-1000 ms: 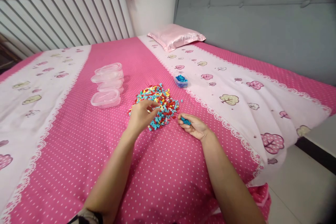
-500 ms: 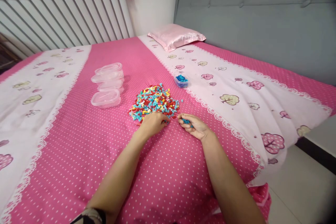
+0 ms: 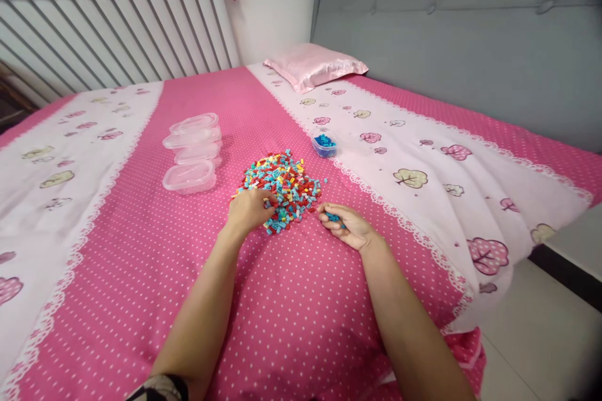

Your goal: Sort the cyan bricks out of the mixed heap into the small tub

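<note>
A heap of small toy building bricks (image 3: 282, 182) in red, light blue, yellow and white lies on the pink dotted bedspread. My left hand (image 3: 251, 208) is at the heap's near left side, its fingers curled down among the bricks; whether a brick is between the fingertips is hidden. Just right of the heap, my right hand (image 3: 347, 225) is turned partly palm up, fingers curled around several blue bricks (image 3: 333, 217). Beyond it stands a small clear tub (image 3: 325, 151) with blue bricks inside.
Several clear plastic tubs with lids (image 3: 190, 177) stand in a row left of the heap. A pink pillow (image 3: 315, 66) lies farther back, by the grey headboard (image 3: 451, 44). A white radiator (image 3: 117, 37) runs along the wall. One loose blue brick (image 3: 325, 180) lies right of the heap.
My left hand has moved left along the heap's near edge, uncovering bricks at the front. My right hand has stayed in place with the blue bricks.
</note>
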Demonstrator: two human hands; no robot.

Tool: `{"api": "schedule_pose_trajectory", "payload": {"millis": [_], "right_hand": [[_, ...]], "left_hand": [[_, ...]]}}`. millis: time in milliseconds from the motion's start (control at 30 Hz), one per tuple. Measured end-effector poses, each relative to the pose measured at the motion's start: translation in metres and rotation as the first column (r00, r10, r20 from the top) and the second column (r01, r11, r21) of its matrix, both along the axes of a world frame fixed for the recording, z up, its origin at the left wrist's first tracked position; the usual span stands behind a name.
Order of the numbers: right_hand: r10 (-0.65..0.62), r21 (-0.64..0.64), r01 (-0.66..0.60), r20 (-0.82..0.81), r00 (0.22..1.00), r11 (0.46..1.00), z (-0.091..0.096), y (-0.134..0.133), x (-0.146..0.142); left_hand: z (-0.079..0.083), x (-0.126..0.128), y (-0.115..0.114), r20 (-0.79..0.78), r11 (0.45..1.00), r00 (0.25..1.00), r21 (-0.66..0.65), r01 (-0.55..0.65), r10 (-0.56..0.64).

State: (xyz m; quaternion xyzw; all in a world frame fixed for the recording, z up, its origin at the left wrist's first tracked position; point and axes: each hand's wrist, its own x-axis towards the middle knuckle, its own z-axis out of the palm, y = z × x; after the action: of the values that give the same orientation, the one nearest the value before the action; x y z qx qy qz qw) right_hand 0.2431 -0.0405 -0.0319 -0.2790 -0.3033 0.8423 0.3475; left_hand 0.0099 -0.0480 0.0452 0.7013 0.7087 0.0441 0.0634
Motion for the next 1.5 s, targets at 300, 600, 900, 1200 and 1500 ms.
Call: {"api": "schedule_pose_trajectory", "payload": {"millis": [300, 600, 900, 1200, 1500], "right_hand": [[0.005, 0.012, -0.005, 0.008, 1.0, 1.0, 0.0, -0.001, 0.0], [0.01, 0.002, -0.01, 0.001, 1.0, 1.0, 0.001, -0.001, 0.0], [0.002, 0.008, -0.001, -0.004, 1.0, 1.0, 0.001, -0.001, -0.001], [0.003, 0.011, -0.003, -0.004, 1.0, 1.0, 0.002, -0.001, 0.0], [-0.014, -0.008, 0.014, 0.0, 1.0, 1.0, 0.002, -0.001, -0.001]], "left_hand": [[0.004, -0.008, 0.001, -0.032, 0.994, 0.994, 0.035, -0.105, 0.106], [-0.009, 0.033, -0.01, 0.011, 0.975, 0.977, 0.063, 0.211, -0.212], [-0.023, 0.042, -0.011, -0.056, 0.998, 0.997, 0.018, 0.055, -0.053], [-0.023, 0.04, -0.008, -0.081, 0.999, 0.996, -0.009, 0.032, -0.033], [-0.007, 0.037, -0.01, 0.027, 0.996, 1.0, 0.092, 0.004, -0.007]]}}
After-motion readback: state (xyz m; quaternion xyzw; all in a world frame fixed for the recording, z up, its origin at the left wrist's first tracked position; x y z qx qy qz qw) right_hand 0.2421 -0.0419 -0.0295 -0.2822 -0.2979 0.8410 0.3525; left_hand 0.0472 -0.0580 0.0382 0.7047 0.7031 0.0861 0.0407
